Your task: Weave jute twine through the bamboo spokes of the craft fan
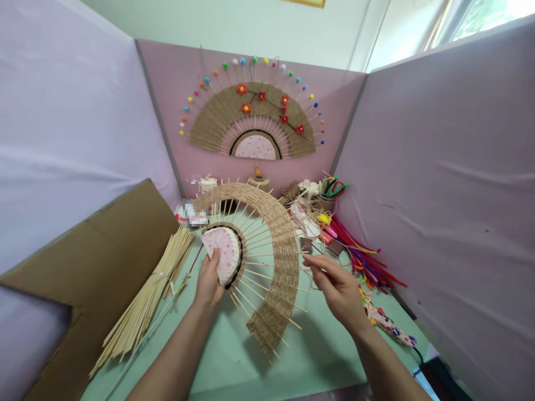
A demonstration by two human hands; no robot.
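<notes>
My left hand (211, 278) is closed on the half-round base (220, 253) of a woven fan, its thumb lying on the pink-dotted white cover. Thin wooden sticks spread from that base through a curved band of woven brown cord (284, 262), and their bare tips poke out past the outer edge. The fan is tilted above the table. At its right edge my right hand (336, 287) has thumb and forefinger pinched beside the tip of one stick. What lies between those fingertips is too small to make out.
A finished fan (254, 120) with coloured beads and red flowers hangs on the pink board. Bundled sticks (146, 295) and cardboard (96, 262) lie left. Pipe cleaners (355, 250), a patterned glue gun (388, 323) and tangled cord (307, 209) lie right. A twine spool (259, 182) stands behind.
</notes>
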